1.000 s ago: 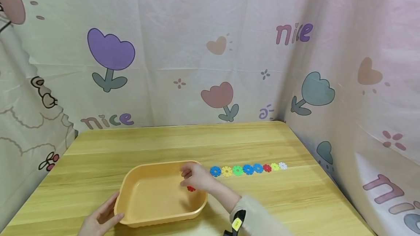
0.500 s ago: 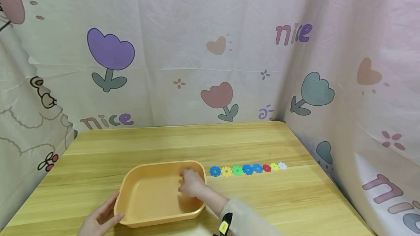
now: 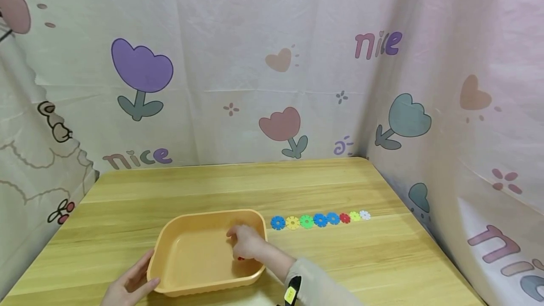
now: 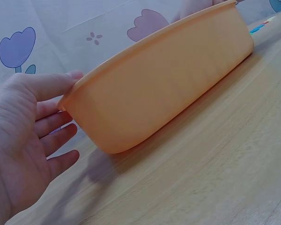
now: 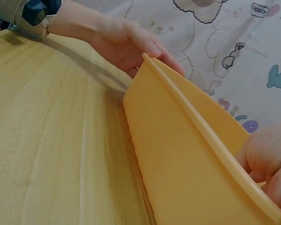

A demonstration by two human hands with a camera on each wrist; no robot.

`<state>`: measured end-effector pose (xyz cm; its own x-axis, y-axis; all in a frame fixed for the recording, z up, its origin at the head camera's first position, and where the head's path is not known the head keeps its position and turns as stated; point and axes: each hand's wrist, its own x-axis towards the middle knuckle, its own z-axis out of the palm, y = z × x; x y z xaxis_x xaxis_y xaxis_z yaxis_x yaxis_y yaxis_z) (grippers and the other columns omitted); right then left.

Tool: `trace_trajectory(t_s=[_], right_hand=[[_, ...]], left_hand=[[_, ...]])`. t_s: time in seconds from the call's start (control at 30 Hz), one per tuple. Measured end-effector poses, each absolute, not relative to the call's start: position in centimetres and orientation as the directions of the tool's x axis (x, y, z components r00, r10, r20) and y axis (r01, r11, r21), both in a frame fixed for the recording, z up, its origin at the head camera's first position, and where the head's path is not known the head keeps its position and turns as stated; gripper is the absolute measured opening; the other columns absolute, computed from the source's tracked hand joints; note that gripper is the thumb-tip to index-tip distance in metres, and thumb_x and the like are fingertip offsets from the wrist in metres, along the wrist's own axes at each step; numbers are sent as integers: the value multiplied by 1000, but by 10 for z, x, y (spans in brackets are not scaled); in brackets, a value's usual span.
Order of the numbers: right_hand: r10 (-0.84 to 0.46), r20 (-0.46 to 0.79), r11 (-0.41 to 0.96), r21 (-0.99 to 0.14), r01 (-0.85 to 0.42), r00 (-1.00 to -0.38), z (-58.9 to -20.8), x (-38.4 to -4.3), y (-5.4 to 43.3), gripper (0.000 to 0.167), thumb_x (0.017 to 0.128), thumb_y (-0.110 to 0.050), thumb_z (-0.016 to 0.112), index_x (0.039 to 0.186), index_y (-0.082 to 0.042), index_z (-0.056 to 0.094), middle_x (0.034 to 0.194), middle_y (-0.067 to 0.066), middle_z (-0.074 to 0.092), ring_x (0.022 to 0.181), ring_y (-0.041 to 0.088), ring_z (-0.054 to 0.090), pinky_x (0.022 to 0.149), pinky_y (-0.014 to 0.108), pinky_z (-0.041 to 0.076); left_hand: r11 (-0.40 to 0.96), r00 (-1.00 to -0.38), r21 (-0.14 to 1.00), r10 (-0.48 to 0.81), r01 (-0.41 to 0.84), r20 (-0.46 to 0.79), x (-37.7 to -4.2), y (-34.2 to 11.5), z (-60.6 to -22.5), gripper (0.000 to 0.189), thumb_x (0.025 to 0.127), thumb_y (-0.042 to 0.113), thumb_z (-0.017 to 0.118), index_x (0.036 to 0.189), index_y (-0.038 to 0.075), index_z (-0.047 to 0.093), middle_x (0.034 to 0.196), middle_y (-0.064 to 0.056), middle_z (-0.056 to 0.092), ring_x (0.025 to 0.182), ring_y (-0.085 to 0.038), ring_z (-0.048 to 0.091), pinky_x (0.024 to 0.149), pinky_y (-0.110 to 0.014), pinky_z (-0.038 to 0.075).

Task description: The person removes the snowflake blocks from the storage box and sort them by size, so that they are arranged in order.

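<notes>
A yellow-orange plastic basin (image 3: 199, 254) stands on the wooden table. My left hand (image 3: 129, 281) grips its near left corner; in the left wrist view the thumb lies over the rim and the other fingers spread behind it. Inside the basin, towards its right end, my right hand (image 3: 248, 244) reaches down with curled fingers. A sliver of a red plastic snowflake disc (image 3: 240, 258) shows at the underside of these fingers; the hand hides most of it. In the right wrist view the basin's wall and rim partly cover the right hand (image 5: 271, 164).
Right of the basin, a row of notched snowflake discs in blue, yellow, green, red and white runs across the table (image 3: 340, 259), starting with a blue disc (image 3: 278, 223). A printed curtain (image 3: 212, 60) hangs behind the table and along its sides.
My right hand has come down and slightly left into the basin, its fingers closing in over the red disc. The red disc shows nearer the front than before. The left hand stays at the corner.
</notes>
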<state>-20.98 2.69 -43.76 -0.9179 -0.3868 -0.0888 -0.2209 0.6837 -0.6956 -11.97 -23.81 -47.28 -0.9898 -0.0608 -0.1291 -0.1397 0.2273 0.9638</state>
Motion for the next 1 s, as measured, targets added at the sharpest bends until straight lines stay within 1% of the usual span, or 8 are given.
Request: trace_trajectory(t_s=[0.13,0.3,0.4,0.53,0.63,0.8,0.87,1.0], right_hand=[[-411,-99,713,-654,-252,-906,-435,-210,28,52,58,20,63,105,-2,64,90,5,57,77,12,47,47,19,40],[-465,-103,815,-438,-379,-879,-429,-209,30,45,63,9,70,104,-8,66,90,2,56,86,13,48,64,19,40],[-492,-101,838,-322,-440,-865,-428,-207,31,36,65,0,74,98,-11,66,89,1,56,88,14,49,68,20,40],[-513,-82,827,-313,-467,-854,-430,-205,33,27,65,-4,78,86,-13,64,80,-4,55,81,11,47,68,19,39],[-517,-76,806,-377,-456,-852,-433,-205,33,30,62,-7,83,84,-13,64,75,-7,55,79,8,46,71,17,39],[-526,-82,777,-451,-439,-846,-437,-206,32,36,57,-9,87,84,-12,64,71,-10,54,75,5,47,71,16,39],[-532,-85,766,-473,-436,-842,-439,-207,32,34,57,-6,86,80,-12,63,70,-10,54,71,4,47,66,16,40],[-543,-69,743,-504,-441,-837,-440,-208,31,31,56,0,84,74,-13,63,65,-10,56,62,2,46,58,14,37]], left_hand=[[251,-989,956,-58,-149,-138,-120,-237,-472,77,84,23,69,145,-1,27,137,-18,35,94,11,51,77,-17,48],[258,-991,956,-42,-136,-130,-121,-237,-471,77,85,22,68,144,-1,26,138,-20,33,95,13,49,77,-16,46],[267,-990,953,-35,-140,-135,-121,-238,-471,77,85,23,68,145,-2,26,139,-20,33,95,14,47,78,-15,46],[268,-985,948,-45,-172,-166,-122,-239,-474,80,84,25,69,145,-1,25,139,-20,33,93,14,48,77,-15,46],[257,-983,949,-59,-181,-171,-122,-240,-477,80,83,23,70,144,-2,26,134,-10,43,92,12,51,77,-17,48],[214,-986,963,-55,-166,-157,-123,-241,-482,80,82,19,71,144,-3,24,111,25,50,93,9,54,76,-19,49],[203,-987,966,-54,-158,-150,-123,-241,-482,80,83,18,70,144,-3,24,106,31,50,93,8,54,76,-20,50],[197,-989,969,-55,-149,-141,-124,-240,-482,79,83,17,70,144,-4,24,104,34,51,93,5,56,75,-20,50]])
